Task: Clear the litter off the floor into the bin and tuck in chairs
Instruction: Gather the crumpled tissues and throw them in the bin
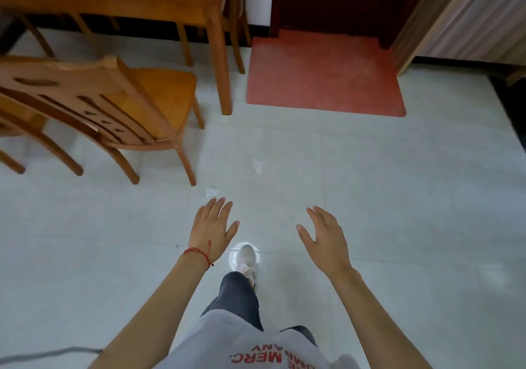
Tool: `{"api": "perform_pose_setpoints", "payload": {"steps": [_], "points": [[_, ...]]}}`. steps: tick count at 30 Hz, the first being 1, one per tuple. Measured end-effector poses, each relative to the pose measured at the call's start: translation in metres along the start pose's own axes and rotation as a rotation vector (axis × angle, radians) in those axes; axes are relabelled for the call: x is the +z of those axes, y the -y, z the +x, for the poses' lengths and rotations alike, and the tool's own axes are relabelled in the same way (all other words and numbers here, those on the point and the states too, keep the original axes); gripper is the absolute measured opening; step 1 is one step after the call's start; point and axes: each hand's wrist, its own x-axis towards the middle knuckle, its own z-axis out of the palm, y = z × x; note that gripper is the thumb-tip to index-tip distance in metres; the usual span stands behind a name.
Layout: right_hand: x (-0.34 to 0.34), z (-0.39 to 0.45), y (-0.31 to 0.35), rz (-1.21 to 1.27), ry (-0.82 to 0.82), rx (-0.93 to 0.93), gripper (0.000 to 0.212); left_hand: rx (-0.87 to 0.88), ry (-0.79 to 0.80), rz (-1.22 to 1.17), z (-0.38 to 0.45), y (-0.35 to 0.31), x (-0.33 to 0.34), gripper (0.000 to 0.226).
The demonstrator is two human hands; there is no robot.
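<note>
Both hands, left hand [214, 223] and right hand [324, 239], are spread wide and holding nothing. Two white paper scraps [212, 192] [257, 165] lie on the floor [398, 198] just ahead, near the pulled-out chair [113, 107]. They look feather-light and flimsy, so I'd pinch a crumpled edge.

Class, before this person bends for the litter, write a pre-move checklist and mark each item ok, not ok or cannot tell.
1. Left hand free: ok, fingers straight.
2. Right hand free: ok.
3. Litter in sight: ok, near scrap and far scrap on the floor.
4. Bin located: cannot tell, none in view.
5. Chair tucked under the table: not ok, it stands out.
</note>
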Motion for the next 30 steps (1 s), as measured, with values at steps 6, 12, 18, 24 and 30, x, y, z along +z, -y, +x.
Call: {"api": "perform_pose_setpoints", "payload": {"steps": [6, 12, 18, 24, 30], "points": [[-0.023, 0.090, 0.032, -0.002, -0.001, -0.005, 0.053, 0.003, -0.021, -0.030, 0.094, 0.019, -0.036, 0.067], [-0.036, 0.157, 0.056, -0.017, 0.041, -0.046, 0.053, -0.074, -0.057, -0.097, 0.150, 0.037, -0.064, 0.057], [-0.042, 0.226, 0.059, -0.075, 0.121, -0.108, 0.053, -0.185, -0.050, -0.124, 0.183, 0.045, -0.065, 0.054], [-0.051, 0.302, 0.054, -0.126, 0.222, -0.219, 0.053, -0.371, -0.059, -0.157, 0.217, 0.043, -0.060, 0.061], [-0.069, 0.380, 0.041, -0.152, 0.333, -0.318, 0.053, -0.577, -0.095, -0.203, 0.254, 0.023, -0.050, 0.058]]}}
